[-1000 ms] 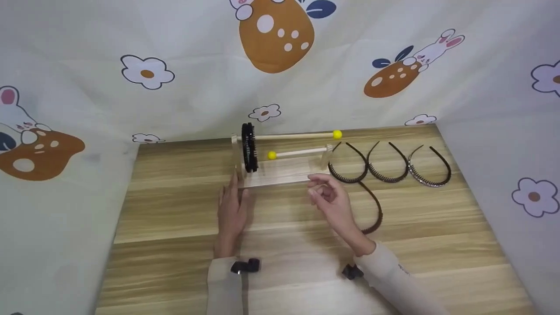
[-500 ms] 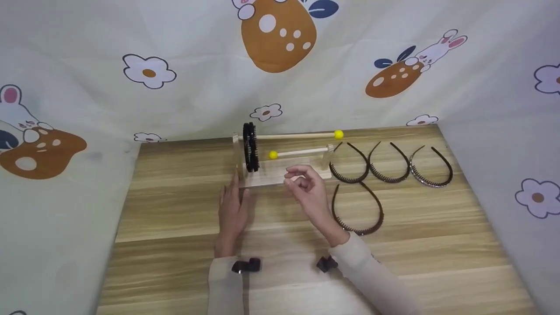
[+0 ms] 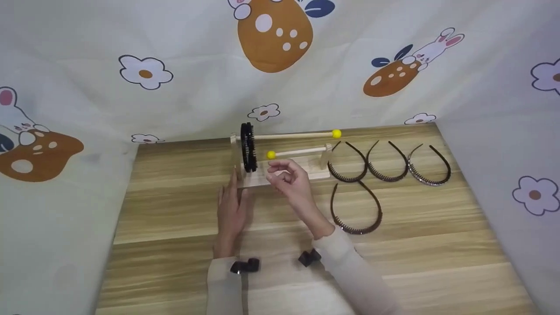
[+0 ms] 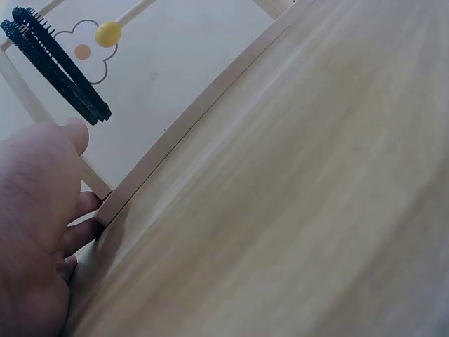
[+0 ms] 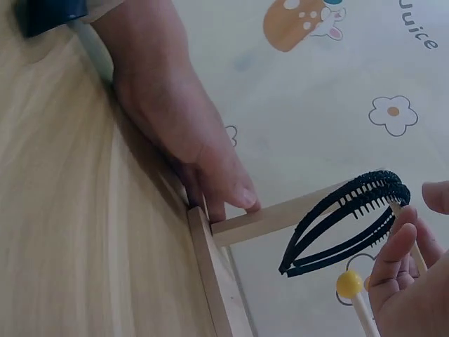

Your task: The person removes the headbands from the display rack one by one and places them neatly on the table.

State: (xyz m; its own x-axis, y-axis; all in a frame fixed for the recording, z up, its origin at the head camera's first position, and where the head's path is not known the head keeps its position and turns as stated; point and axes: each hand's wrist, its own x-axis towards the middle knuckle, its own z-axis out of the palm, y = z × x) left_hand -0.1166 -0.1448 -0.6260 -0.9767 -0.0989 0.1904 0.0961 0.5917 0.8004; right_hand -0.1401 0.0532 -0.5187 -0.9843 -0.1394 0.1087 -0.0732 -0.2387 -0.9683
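Observation:
A small wooden rack [image 3: 317, 172] with two rods ending in yellow balls stands at the back of the table. Black toothed headbands [image 3: 249, 148] hang together at the left end of its upper rod. My left hand [image 3: 230, 214], fingers straight, rests against the rack's left end; in the left wrist view this hand [image 4: 38, 210] touches the base corner. Bent fingers and a separate thumb show on my right hand [image 3: 292, 183], which holds nothing in front of the rack. From the right wrist, its fingers [image 5: 394, 256] appear close to the hanging headbands [image 5: 316, 210]; contact is unclear.
Right of the rack, three headbands lie in a row: a dark one [image 3: 348, 180], a second [image 3: 388, 179] and one with a glittery band [image 3: 431, 183]. Another dark headband [image 3: 361, 230] lies in front of them. A patterned cloth [image 3: 197, 105] hangs behind the table.
My right hand has moved left along the front of the rack, uncovering the nearest headband on the table. My left hand has stayed at the rack's left end.

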